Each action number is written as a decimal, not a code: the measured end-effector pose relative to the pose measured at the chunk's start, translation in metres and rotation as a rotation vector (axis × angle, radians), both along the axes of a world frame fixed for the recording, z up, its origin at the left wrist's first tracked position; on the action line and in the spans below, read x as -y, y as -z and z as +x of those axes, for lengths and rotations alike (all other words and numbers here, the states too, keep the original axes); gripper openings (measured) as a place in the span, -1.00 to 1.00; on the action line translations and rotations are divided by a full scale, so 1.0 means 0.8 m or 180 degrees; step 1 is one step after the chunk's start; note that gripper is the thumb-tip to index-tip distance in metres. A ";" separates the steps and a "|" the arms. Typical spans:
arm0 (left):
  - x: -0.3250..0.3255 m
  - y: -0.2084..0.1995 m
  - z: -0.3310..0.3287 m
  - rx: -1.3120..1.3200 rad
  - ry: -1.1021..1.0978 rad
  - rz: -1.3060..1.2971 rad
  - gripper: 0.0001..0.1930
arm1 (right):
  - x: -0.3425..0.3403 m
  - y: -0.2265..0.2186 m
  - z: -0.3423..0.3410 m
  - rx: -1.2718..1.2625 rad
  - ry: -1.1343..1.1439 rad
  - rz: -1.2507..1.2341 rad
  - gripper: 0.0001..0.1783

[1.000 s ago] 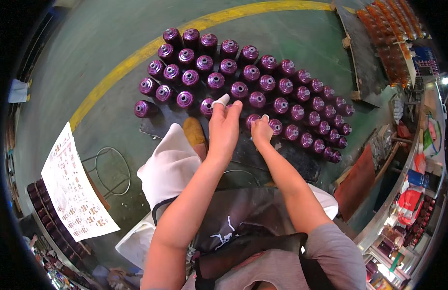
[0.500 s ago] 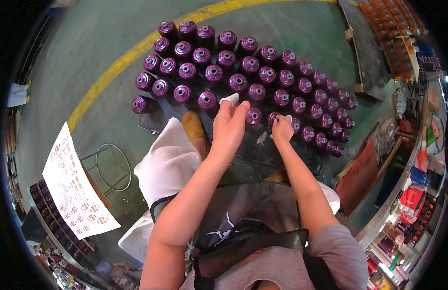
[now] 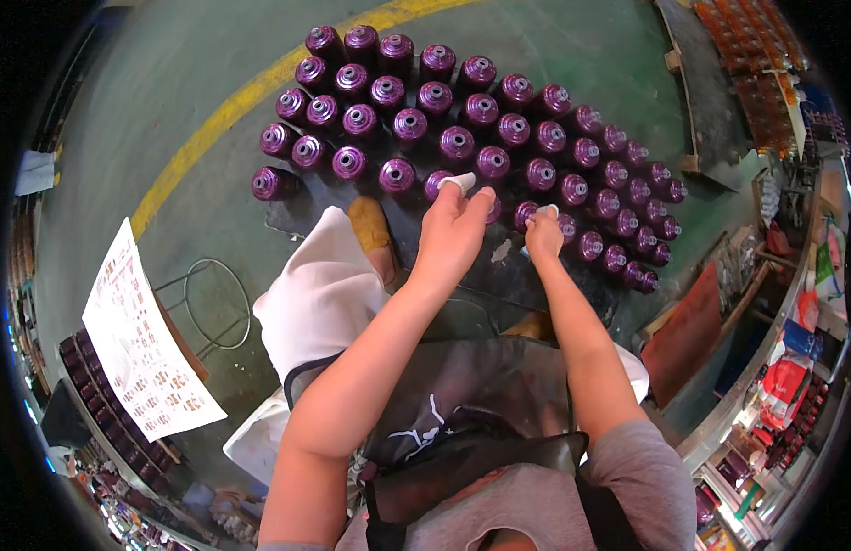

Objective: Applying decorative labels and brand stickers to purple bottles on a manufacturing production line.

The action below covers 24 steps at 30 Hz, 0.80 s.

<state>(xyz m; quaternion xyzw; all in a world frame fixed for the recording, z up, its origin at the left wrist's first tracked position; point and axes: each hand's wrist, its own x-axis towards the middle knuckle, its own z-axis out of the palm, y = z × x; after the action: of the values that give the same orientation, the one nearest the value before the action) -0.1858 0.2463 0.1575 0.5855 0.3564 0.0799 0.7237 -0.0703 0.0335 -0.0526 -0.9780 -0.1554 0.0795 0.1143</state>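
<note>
Several rows of shiny purple bottles (image 3: 410, 124) with rounded shoulders and narrow necks stand upright in front of me. Necks on the left show dark openings; many on the right carry pale, clear tops. My left hand (image 3: 451, 234) is over the near row, a white cover on one fingertip, thumb and forefinger apart. Its thumb partly hides one bottle (image 3: 492, 213); the other fingers are hidden. My right hand (image 3: 544, 237), also with a white fingertip cover, has its fingers pinched together beside the neck of a near-row bottle (image 3: 524, 217). What they pinch is hidden.
The bottles stand on a dark low board (image 3: 329, 195) on the green floor. A printed sheet (image 3: 145, 344) and a wire ring stand (image 3: 216, 303) are at the left. A dark panel (image 3: 696, 101) and a reddish board (image 3: 687, 335) lie right. My shoe (image 3: 370, 239) is close to the board.
My left hand has moved right along the near row, uncovering one bottle and partly covering another. My right hand has shifted slightly right, showing more of the bottle beside it. The view has shifted slightly.
</note>
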 end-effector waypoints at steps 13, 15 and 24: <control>0.031 0.019 -0.006 -0.0103 0.0935 -0.0494 -0.45 | 0.020 -0.335 0.075 -0.0860 0.0235 0.1590 -0.66; 0.037 -0.025 -0.005 0.0036 0.0997 -0.1087 -0.42 | 0.005 -0.386 0.074 -0.1294 0.0521 0.2017 -0.70; 0.027 -0.060 -0.002 0.0709 0.1063 -0.2164 -0.30 | -0.018 -0.413 0.101 -0.1339 0.0785 0.2660 -0.74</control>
<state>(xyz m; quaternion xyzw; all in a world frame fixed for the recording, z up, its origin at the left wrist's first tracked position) -0.1872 0.2246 0.2057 0.3502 0.1817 -0.0985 0.9136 0.0103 0.0480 0.2780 -0.8222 -0.0304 0.1923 0.5349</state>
